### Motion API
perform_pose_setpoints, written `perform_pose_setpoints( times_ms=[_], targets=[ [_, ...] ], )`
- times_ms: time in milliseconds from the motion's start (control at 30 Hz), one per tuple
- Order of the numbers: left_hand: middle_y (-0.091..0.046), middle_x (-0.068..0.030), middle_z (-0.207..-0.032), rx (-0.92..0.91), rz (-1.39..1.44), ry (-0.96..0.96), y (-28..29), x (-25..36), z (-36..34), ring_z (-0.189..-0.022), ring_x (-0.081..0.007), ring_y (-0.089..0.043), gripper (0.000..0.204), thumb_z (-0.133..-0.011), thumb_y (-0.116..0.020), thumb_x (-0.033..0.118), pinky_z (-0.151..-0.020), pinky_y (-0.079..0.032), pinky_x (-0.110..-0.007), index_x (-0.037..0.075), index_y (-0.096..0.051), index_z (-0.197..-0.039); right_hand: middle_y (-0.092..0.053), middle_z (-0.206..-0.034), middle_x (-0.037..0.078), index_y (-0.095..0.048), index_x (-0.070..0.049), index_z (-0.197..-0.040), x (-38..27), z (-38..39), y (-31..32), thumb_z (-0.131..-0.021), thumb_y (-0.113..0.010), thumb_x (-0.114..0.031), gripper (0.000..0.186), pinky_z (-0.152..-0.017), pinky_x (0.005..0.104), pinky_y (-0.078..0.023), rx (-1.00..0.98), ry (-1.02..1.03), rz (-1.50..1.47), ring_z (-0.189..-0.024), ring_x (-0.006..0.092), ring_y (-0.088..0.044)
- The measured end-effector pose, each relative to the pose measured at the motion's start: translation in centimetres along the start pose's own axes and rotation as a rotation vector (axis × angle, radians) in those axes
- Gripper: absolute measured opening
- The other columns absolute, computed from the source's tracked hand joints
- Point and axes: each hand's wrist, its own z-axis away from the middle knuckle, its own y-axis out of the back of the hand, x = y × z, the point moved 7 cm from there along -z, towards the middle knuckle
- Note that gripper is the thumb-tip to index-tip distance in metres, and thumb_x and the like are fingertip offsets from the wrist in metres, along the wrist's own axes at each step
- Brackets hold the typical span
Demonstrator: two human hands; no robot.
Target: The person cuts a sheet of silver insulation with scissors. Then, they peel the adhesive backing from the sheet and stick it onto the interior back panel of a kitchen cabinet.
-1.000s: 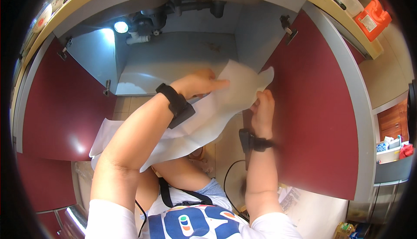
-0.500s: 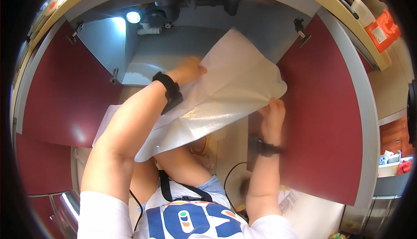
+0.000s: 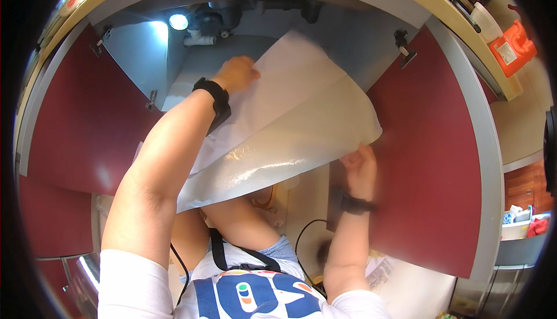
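Translucent white sheet (image 3: 307,104) is hanging at a slant between the maroon cabinet doors (image 3: 429,162), above our thighs (image 3: 241,220), its top corner overlapping our view into the open cabinet (image 3: 197,69) beneath the worktop (image 3: 503,80). We are judging the step in hand to be holding the sheet spread out, with its lower part shining. Our left hand (image 3: 237,74) is closing its curled fingers on the upper left edge; our right hand (image 3: 361,171) is pinching the lower right edge near a corner, that grip looking narrow, though blur is hiding the exact finger contact. As we are reading it, the next move is calling for even tension from both hands, because such thin material is likely creasing easily.
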Motion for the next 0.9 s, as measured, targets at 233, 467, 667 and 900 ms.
perform_pose_setpoints(
  times_ms=[233,467,667,900],
  targets=[
    [-0.064,-0.0127,-0.078,-0.235,0.198,-0.063,-0.4,1.3,1.2,-0.071,-0.0239,-0.061,0.027,-0.079,-0.062,0.021,-0.069,-0.046,-0.033,-0.001,-0.064,-0.094,-0.057,-0.110,0.007,-0.050,-0.007,-0.114,1.3,1.1,-0.1,-0.092,-0.045,-0.030,0.032,-0.089,0.0430,-0.040,-0.129,-0.142,-0.271,-0.102,0.0226,-0.053],
    [-0.065,-0.0164,-0.086,-0.206,0.138,-0.170,-1.1,1.6,1.0,-0.082,-0.0276,-0.061,0.025,-0.078,-0.058,0.019,-0.072,-0.044,-0.036,-0.002,-0.063,-0.091,-0.041,-0.134,0.006,-0.036,-0.011,-0.135,2.2,3.7,0.0,-0.092,-0.041,-0.045,0.054,-0.098,0.0449,-0.032,-0.244,-0.080,-0.152,-0.121,0.0254,-0.039],
    [-0.062,-0.0201,-0.083,-0.167,0.095,-0.272,-2.1,2.0,0.8,-0.080,-0.0338,-0.059,0.024,-0.076,-0.056,0.018,-0.072,-0.044,-0.038,-0.001,-0.062,-0.087,-0.048,-0.128,0.007,-0.044,-0.006,-0.127,3.1,4.5,-0.2,-0.081,-0.056,-0.039,0.057,-0.099,0.0396,-0.031,-0.459,-0.176,-0.480,-0.118,0.0251,-0.041],
    [-0.062,-0.0212,-0.091,-0.172,-0.017,-0.282,-3.1,2.9,0.8,-0.083,-0.0366,-0.058,0.024,-0.076,-0.055,0.018,-0.074,-0.045,-0.039,-0.001,-0.062,-0.090,-0.043,-0.133,0.008,-0.043,-0.007,-0.129,4.1,3.3,3.6,-0.076,-0.052,-0.031,0.059,-0.104,0.0433,-0.024,-0.334,-0.151,-0.549,-0.123,0.0264,-0.037]
  ],
)
